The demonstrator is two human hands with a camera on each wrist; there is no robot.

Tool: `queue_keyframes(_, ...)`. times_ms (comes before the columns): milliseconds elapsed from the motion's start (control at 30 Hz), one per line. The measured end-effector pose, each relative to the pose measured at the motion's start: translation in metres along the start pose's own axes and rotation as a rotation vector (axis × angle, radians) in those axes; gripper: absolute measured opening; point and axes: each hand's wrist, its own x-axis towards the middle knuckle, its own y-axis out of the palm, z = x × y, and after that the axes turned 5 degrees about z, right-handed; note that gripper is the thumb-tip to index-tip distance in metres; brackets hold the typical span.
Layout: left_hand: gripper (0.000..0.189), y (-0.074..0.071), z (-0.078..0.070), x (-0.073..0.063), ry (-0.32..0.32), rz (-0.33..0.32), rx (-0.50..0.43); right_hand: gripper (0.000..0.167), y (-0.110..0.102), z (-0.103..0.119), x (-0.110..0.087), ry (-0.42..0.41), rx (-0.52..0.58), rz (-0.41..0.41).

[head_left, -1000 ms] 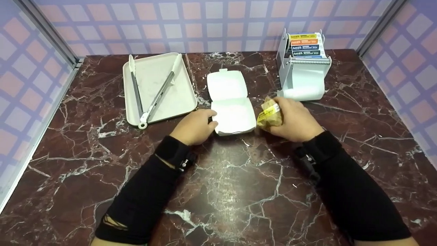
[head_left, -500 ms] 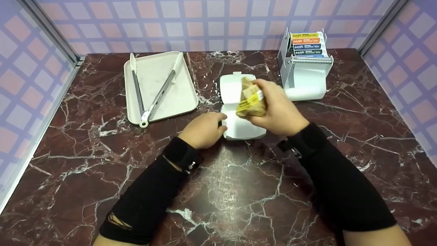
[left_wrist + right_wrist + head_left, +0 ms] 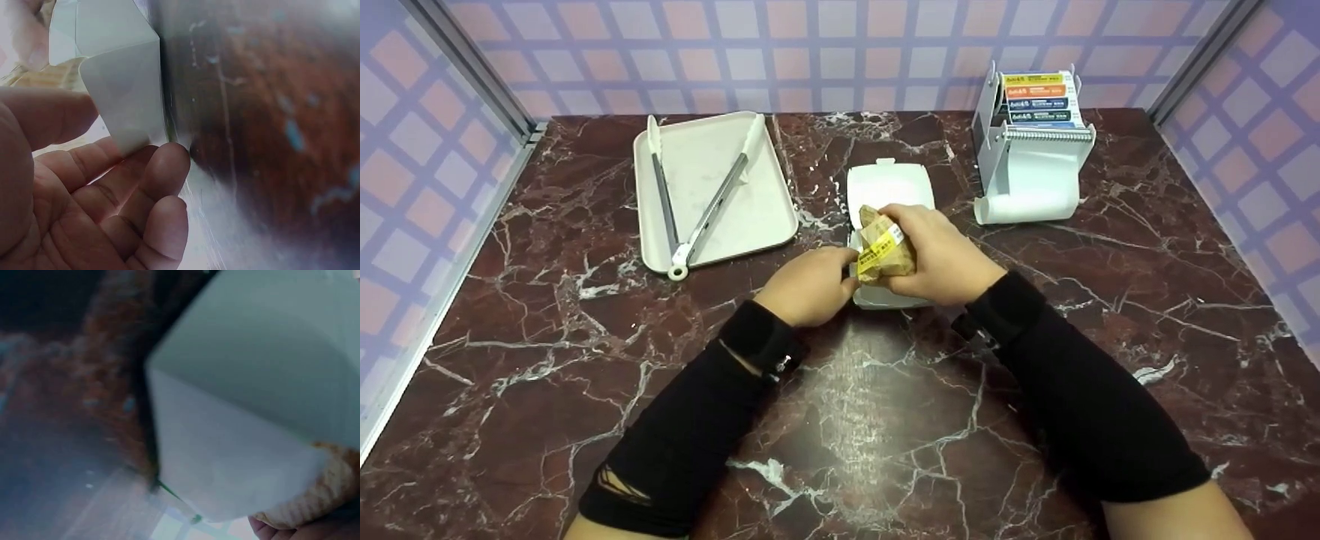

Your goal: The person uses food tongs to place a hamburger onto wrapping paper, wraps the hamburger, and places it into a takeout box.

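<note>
A white paper clamshell box (image 3: 891, 184) lies open in the middle of the table, its lid half to the back. My left hand (image 3: 810, 286) holds the box's left side; in the left wrist view its thumb and fingers (image 3: 163, 169) are at the white side wall (image 3: 126, 90). My right hand (image 3: 945, 255) grips a paper-wrapped burger (image 3: 885, 259) in brown wrapper with a yellow label strip, over the box's front half. Whether the burger touches the bottom is hidden. The right wrist view shows the crinkled wrapper (image 3: 323, 495) beyond the box wall (image 3: 225, 444).
To the left, a beige tray (image 3: 712, 180) carries long white-tipped tongs (image 3: 679, 259), spread apart, their ring end over the front rim. A label dispenser (image 3: 1035, 150) with several coloured label strips and a hanging white sheet stands at the back right. Tiled-pattern walls enclose the table.
My right hand has carried the wrapped burger left from beside the box, raised it over the box, then brought it lower into the front half. The box and left hand have shifted slightly right.
</note>
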Motion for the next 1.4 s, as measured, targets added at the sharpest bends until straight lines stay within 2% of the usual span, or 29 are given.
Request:
queue_keyframes(200,0.047,-0.001,0.0,0.001,-0.007,0.003,0.01,0.086,0.006,-0.006,0.0,0.009,-0.019,0.032)
queue_keyframes(433,0.044,0.0,0.001,0.0,0.005,-0.004,0.02,0.086,0.009,-0.009,-0.003,0.016,-0.038,0.074)
queue_keyframes(733,0.044,-0.001,-0.002,0.0,-0.013,0.005,0.01,0.086,0.012,-0.011,-0.001,0.068,-0.107,0.134)
queue_keyframes(833,0.042,-0.002,-0.004,-0.001,-0.016,0.004,-0.007,0.09,0.013,-0.01,0.0,0.077,-0.133,0.161)
queue_keyframes(967,0.05,-0.002,-0.006,-0.002,-0.023,-0.004,-0.055,0.094,0.015,-0.008,0.002,0.071,-0.169,0.182)
queue_keyframes(1167,0.065,0.0,-0.005,-0.004,0.043,-0.046,-0.084,0.093,0.016,-0.005,0.003,0.073,-0.227,0.203)
queue_keyframes(1300,0.083,0.003,-0.005,-0.005,0.095,0.005,-0.034,0.095,0.017,-0.005,0.003,0.075,-0.251,0.209)
queue_keyframes(1400,0.088,0.005,-0.008,-0.004,0.113,0.053,0.014,0.099,0.017,-0.005,0.002,0.075,-0.263,0.215)
